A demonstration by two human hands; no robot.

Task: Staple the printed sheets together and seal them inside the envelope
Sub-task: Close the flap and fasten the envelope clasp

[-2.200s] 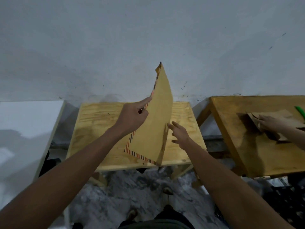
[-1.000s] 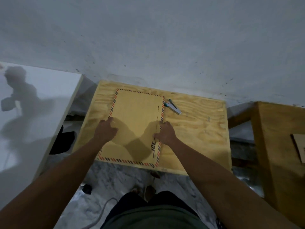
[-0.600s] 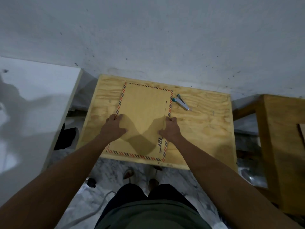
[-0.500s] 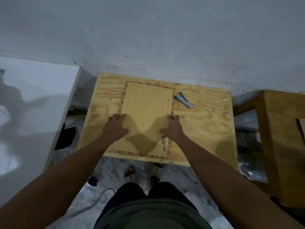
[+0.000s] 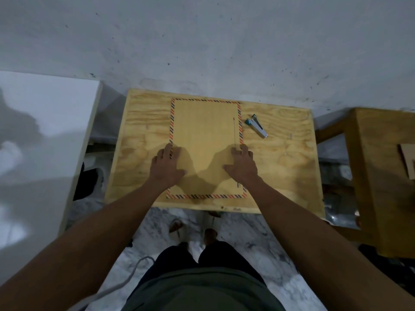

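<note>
Both arms extended forward. Left hand [image 5: 167, 168] and right hand [image 5: 241, 166] flat, fingers spread, palms pressing envelope [image 5: 205, 140] side edges on plywood table [image 5: 280, 171]; grasping nothing. Stapler [image 5: 256, 126] just right of envelope.

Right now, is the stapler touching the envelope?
Apart. The head view shows a strip of bare plywood table between the stapler and the right edge of the envelope.

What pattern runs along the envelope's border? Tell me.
Diagonal red and dark blue stripes edge the tan envelope, seen in the head view.
</note>
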